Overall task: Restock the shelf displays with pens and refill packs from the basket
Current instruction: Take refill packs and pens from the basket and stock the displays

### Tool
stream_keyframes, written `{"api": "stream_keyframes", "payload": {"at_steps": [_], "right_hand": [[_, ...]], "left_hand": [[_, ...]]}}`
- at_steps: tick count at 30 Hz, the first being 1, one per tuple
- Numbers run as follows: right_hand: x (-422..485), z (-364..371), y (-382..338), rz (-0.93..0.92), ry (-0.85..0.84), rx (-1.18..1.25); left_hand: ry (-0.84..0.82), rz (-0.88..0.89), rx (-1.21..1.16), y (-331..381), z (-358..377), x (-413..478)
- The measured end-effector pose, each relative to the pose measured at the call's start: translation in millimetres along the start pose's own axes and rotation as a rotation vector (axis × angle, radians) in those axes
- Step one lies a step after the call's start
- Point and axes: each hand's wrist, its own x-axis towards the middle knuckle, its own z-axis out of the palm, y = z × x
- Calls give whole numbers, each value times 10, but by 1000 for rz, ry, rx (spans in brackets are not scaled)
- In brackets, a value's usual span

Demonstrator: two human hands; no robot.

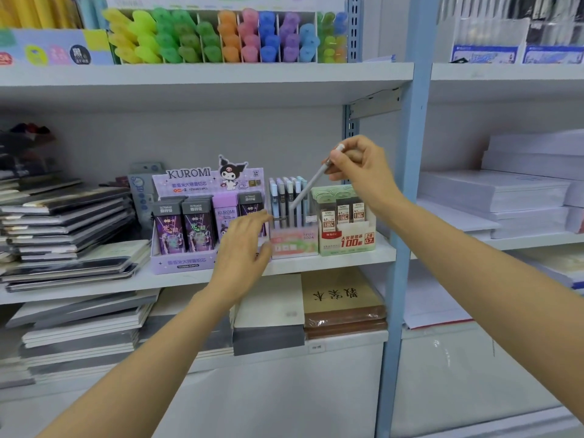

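Nearest the camera, two bare forearms reached up from the lower edge toward the middle shelf (331,263). The left hand (243,248) lay in front of the purple Kuromi display (189,262), its fingers loosely extended and clasping nothing. The fingertips reached the upper left side of the pink pen box (294,243) and the thumb sat near its lower corner. Motion blur made it hard to tell whether the hand actually touched the cardboard. Higher and a little further in, the right hand (357,165) pinched a white pen (311,181) between thumb and curled fingers, near its upper end. The pen's long axis ran on a diagonal: the top end pointed up and to the right above the knuckles, and the lower tip pointed down and to the left. That tip had reached the row of upright pens (286,197) standing in the pink box. Just right of that box stood a green lead-refill carton (347,240), touching it or nearly so. Dark notebooks (63,222) were stacked at the far left of the shelf, and white paper reams (521,191) filled the bay to the right of the blue upright (410,184). On the shelf above, highlighters (221,36) stood sorted by colour.
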Motion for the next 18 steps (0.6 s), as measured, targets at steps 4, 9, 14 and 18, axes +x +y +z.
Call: {"api": "stream_keyframes", "payload": {"at_steps": [4,9,14,18], "right_hand": [[92,156,121,-23,-47,-121],[149,405,299,-55,-138,-259],[190,448,343,-44,-209,-347],[234,527,312,-40,-200,-361]], "left_hand": [[-121,44,154,-122,92,20],[-101,110,232,-161,145,32],[-63,155,207,-192,120,67],[-31,176,173,-184,113,57]]}}
